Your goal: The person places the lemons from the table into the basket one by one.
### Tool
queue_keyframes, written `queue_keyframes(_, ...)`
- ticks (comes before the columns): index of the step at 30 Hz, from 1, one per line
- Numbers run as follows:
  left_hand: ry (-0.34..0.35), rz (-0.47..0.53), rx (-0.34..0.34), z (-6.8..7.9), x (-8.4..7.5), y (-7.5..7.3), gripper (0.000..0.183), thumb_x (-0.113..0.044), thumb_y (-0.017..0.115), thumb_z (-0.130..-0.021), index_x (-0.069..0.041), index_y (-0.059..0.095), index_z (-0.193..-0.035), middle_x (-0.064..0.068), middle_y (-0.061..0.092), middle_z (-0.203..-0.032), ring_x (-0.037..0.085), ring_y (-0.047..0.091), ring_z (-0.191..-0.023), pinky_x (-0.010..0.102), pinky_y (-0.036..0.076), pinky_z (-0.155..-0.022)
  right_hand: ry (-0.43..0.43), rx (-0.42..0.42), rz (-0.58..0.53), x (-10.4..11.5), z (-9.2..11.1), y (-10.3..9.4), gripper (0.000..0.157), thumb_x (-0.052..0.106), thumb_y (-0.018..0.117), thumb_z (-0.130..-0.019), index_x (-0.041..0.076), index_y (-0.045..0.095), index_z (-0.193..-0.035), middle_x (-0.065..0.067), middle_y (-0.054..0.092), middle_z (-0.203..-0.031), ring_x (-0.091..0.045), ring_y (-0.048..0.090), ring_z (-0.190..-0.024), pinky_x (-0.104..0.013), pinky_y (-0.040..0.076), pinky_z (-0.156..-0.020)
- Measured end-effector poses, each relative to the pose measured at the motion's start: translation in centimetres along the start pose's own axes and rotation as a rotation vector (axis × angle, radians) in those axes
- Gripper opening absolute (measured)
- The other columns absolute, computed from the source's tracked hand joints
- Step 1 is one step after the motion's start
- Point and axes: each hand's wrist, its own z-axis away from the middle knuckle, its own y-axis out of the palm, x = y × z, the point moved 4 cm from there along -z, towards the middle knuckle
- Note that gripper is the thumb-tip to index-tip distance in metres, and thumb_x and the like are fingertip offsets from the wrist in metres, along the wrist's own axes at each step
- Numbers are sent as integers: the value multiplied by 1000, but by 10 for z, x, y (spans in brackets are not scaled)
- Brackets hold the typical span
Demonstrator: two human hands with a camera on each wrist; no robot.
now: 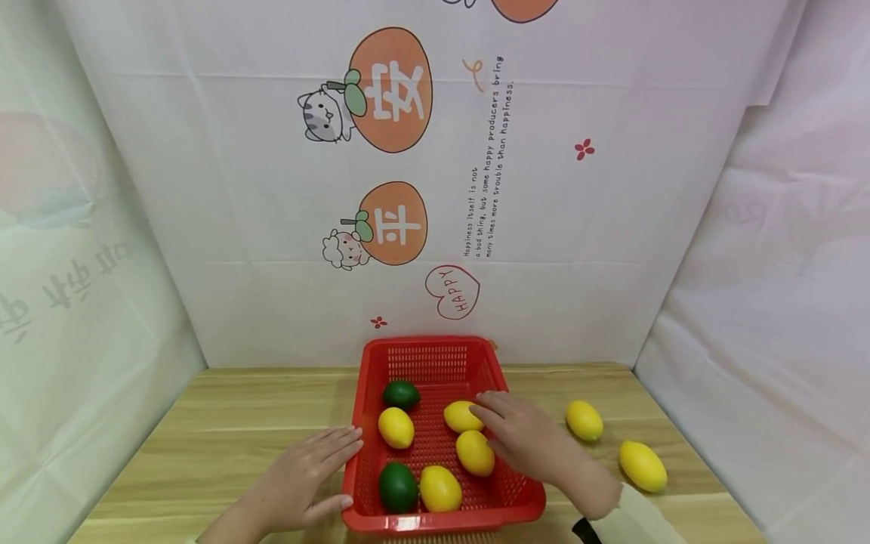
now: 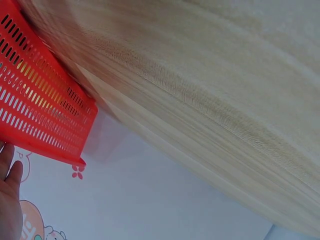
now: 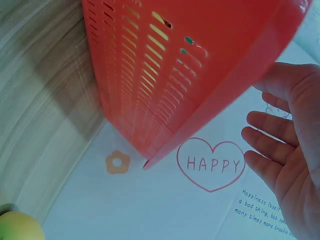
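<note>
A red plastic basket [image 1: 424, 523] with slotted walls holds several yellow lemons and two dark green, lemon-shaped fruits. My left hand [image 1: 299, 477] lies against its left side, fairly straight fingertips at the rim. Over the right rim reaches my right hand [image 1: 526, 440], its loosely bent fingers above two lemons, the farther lemon [image 1: 462, 416] and the nearer lemon [image 1: 474, 453]. In the right wrist view the fingers [image 3: 272, 127] are spread apart with nothing between them, outside the basket wall [image 3: 210, 55]. One green fruit [image 1: 401, 394] sits at the back left, the other green fruit [image 1: 397, 487] at the front.
On the wooden table [image 1: 245, 408], right of the basket, lie two more lemons, one farther lemon [image 1: 584, 421] and one nearer lemon [image 1: 643, 467]. A white printed cloth [image 1: 544, 227] hangs behind the table, with pale cloth walls on both sides.
</note>
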Motion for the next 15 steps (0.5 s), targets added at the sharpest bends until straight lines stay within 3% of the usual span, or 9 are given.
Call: queue_keyframes(15, 1, -5, -10, 1, 0, 0, 60, -46, 63, -90, -1, 60, -131, 12, 57, -135, 28, 55, -122, 46, 51, -93, 39, -76, 5, -8, 13, -12, 55, 14, 83, -76, 3, 61, -125, -15, 61, -126, -31, 58, -116, -45, 52, -91)
